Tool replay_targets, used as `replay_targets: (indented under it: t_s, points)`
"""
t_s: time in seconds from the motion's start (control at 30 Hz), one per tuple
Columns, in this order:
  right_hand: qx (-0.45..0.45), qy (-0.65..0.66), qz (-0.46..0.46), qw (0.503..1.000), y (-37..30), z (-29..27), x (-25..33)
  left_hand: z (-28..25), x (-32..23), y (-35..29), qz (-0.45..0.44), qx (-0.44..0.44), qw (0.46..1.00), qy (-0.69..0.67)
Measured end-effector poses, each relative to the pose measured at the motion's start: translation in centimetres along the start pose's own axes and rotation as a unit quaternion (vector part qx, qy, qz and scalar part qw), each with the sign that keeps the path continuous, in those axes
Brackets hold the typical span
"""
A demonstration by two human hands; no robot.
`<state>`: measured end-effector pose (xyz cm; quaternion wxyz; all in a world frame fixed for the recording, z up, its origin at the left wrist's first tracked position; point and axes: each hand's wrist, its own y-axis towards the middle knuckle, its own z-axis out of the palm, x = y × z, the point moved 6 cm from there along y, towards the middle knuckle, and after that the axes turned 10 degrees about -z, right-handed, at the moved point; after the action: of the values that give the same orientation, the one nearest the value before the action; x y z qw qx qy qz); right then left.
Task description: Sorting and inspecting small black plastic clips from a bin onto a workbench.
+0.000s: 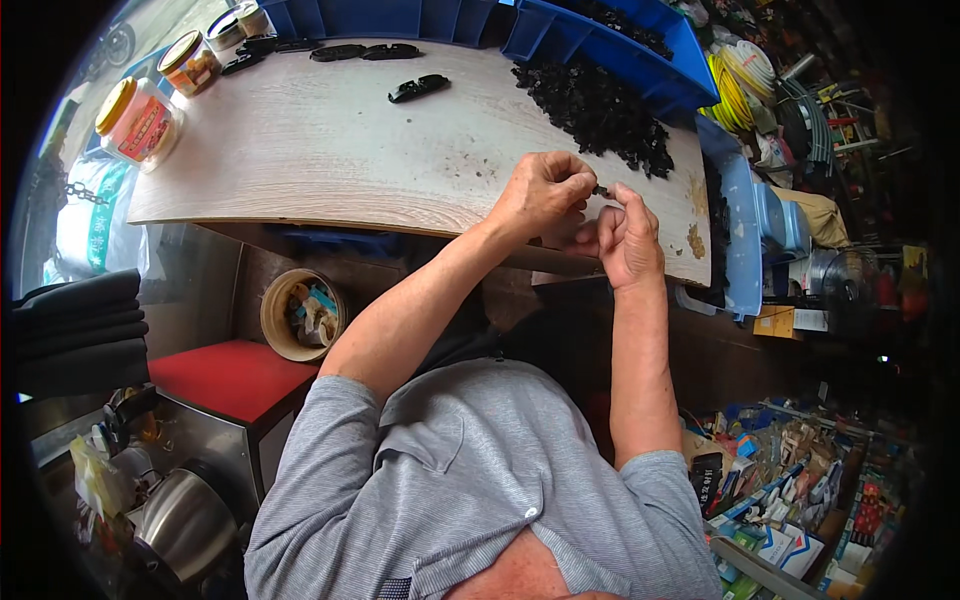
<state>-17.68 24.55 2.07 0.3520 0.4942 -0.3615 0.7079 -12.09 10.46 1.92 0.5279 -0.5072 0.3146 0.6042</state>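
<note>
Both my hands meet over the near edge of the pale wooden table [330,150]. A small black piece [600,190] shows between their fingertips; its exact kind is too small to make out. My left hand [545,195] is closed, with thumb and forefinger pinched at the piece. From the other side my right hand [630,240] grips it between thumb and fingertips, its other fingers curled. Just beyond them spreads a heap of small black plastic parts [600,115]. Farther left lies a longer black oval part [419,88], with similar black parts [365,52] behind it.
Blue bins [620,50] line the table's back edge. Lidded jars [140,125] stand at the far left. Below the table is a waste bucket [303,315] beside a red-topped cabinet [230,378]. A light blue plastic container [738,215] sits against the right side.
</note>
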Motion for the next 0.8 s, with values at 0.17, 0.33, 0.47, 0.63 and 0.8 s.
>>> replay_targets:
  t_s: [0.17,0.33,0.47,0.63,0.8]
  points:
    - [0.034,-0.016,-0.081,0.996,-0.4,1.4,0.7,-0.5,0.1,-0.2,-0.004,-0.014,0.999,-0.049]
    - [0.024,-0.021,-0.081,0.996,-0.6,1.0,0.2,-1.8,-1.3,-1.4,0.044,-0.071,0.993,0.081]
    - [0.026,0.005,-0.08,0.996,-0.5,0.7,0.0,-9.3,-5.9,-2.7,0.175,-0.347,0.835,0.39]
    - [0.007,0.004,-0.086,0.996,-0.7,1.1,0.1,-16.4,-7.1,-2.0,0.127,-0.379,0.654,0.642]
    - [0.011,0.007,-0.089,0.996,-0.7,1.5,0.3,-14.3,-6.5,-4.3,0.135,-0.346,0.672,0.64]
